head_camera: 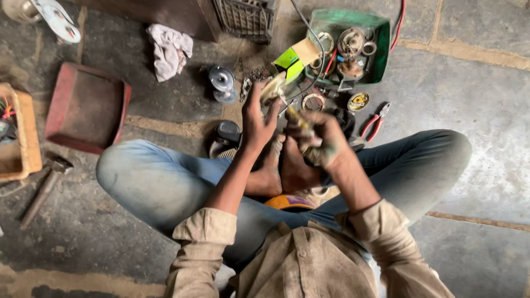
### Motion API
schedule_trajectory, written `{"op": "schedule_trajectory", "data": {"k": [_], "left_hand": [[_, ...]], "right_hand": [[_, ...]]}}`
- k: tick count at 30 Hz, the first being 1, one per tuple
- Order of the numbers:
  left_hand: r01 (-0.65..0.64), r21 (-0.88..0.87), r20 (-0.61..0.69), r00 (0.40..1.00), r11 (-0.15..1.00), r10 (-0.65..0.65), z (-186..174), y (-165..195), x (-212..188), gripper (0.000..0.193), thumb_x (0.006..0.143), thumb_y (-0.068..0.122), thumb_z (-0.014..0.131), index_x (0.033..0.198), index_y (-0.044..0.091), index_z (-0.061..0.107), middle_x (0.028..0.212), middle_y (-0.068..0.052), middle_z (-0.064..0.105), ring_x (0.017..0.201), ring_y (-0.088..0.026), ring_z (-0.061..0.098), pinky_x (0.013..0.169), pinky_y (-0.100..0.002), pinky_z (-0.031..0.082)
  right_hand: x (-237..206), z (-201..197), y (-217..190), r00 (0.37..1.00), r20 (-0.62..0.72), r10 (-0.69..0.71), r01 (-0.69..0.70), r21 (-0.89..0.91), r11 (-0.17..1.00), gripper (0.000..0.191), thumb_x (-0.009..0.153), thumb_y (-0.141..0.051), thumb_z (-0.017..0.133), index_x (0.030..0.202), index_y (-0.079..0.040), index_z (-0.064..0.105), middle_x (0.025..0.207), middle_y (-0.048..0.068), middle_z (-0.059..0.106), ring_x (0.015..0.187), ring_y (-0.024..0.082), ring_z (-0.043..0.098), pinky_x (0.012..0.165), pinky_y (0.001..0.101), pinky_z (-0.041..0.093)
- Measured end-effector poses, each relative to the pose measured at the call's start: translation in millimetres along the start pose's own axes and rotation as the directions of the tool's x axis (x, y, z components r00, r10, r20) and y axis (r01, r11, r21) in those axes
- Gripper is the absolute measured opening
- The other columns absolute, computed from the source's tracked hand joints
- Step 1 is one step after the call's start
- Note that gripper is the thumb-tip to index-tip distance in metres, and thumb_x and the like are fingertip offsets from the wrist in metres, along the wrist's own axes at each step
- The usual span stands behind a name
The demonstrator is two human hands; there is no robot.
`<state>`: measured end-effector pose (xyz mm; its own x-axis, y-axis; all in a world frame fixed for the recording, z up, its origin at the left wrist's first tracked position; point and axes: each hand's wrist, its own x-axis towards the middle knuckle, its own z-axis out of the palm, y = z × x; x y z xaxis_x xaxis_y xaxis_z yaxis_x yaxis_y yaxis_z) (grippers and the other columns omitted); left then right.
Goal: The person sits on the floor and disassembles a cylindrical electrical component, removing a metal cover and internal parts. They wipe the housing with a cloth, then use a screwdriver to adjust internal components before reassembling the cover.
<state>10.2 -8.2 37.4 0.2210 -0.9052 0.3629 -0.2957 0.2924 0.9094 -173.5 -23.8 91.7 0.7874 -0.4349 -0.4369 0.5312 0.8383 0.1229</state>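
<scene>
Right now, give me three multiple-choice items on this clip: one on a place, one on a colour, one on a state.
1. Where does the hammer lie?
A. on the floor left of the person's knee
B. inside the green tray
C. on the red tray

2. What colour are the handles of the pliers?
A. blue
B. red
C. yellow

3. How does the left hand stand?
A. flat on the floor
B. raised, holding a small pale part
C. resting on the cloth

Answers: 1 A, it lies on stone beside the jeans; 2 B, the grips show red; 3 B, fingers grip the part.
</scene>
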Motion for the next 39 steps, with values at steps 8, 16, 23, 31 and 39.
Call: {"op": "schedule_trajectory", "data": {"k": [8, 16, 23, 31, 39], "left_hand": [[-0.013, 0.014, 0.053, 0.999, 1.0, 0.012, -2.6, 5.6, 1.8, 0.035, 0.105, 0.021, 0.066, 0.131, 0.001, 0.054, 0.117, -0.02, 0.065, 0.109, -0.036, 0.067, 0.091, -0.042, 0.054], [-0.005, 0.025, 0.032, 0.999, 1.0, 0.004, -1.0, 2.9, 1.2, 0.035, 0.104, 0.021, 0.065, 0.13, 0.0, 0.054, 0.115, -0.019, 0.065, 0.107, -0.034, 0.068, 0.091, -0.041, 0.054], [0.051, -0.071, 0.034, 0.998, 0.996, -0.048, 2.8, -0.3, -1.4, 0.041, 0.102, 0.024, 0.067, 0.131, -0.001, 0.054, 0.115, -0.019, 0.066, 0.105, -0.034, 0.068, 0.088, -0.041, 0.055], [0.014, -0.016, 0.04, 0.999, 1.0, -0.013, 7.0, -2.6, -4.1, 0.039, 0.103, 0.026, 0.068, 0.129, 0.0, 0.053, 0.111, -0.018, 0.066, 0.101, -0.029, 0.068, 0.083, -0.039, 0.055], [0.073, -0.097, 0.028, 0.997, 0.993, -0.071, 8.7, -2.8, -0.9, 0.035, 0.102, 0.019, 0.063, 0.13, 0.001, 0.054, 0.109, -0.018, 0.068, 0.096, -0.028, 0.071, 0.082, -0.038, 0.057]], "right_hand": [[3.2, -19.3, 20.4, 0.74, 0.101, -0.665, 0.276, -0.947, 0.162, 0.007, 0.106, -0.012, 0.066, 0.102, -0.007, 0.063, 0.08, 0.001, 0.058, 0.059, 0.007, 0.046, 0.045, 0.025, 0.034], [4.3, -6.4, 18.2, 0.802, -0.012, -0.598, 0.331, -0.823, 0.461, 0.006, 0.1, -0.012, 0.067, 0.105, -0.008, 0.065, 0.08, 0.001, 0.06, 0.056, 0.006, 0.044, 0.044, 0.0222, 0.033], [-5.9, 13.9, 34.8, 0.556, 0.555, -0.619, 0.307, -0.829, -0.468, 0.01, 0.1, -0.006, 0.063, 0.109, -0.009, 0.065, 0.081, 0.001, 0.061, 0.055, 0.006, 0.043, 0.045, 0.0206, 0.034], [-10.2, 13.0, 9.1, 0.896, -0.101, -0.433, 0.323, -0.523, 0.789, 0.014, 0.101, -0.003, 0.06, 0.112, -0.007, 0.066, 0.086, 0.003, 0.066, 0.055, 0.005, 0.045, 0.044, 0.0177, 0.036], [-16.2, 7.0, 33.5, 0.561, 0.599, -0.571, 0.295, -0.79, -0.538, 0.005, 0.103, -0.008, 0.061, 0.101, -0.004, 0.063, 0.089, 0.006, 0.063, 0.077, 0.017, 0.059, 0.067, 0.0324, 0.05]]}}
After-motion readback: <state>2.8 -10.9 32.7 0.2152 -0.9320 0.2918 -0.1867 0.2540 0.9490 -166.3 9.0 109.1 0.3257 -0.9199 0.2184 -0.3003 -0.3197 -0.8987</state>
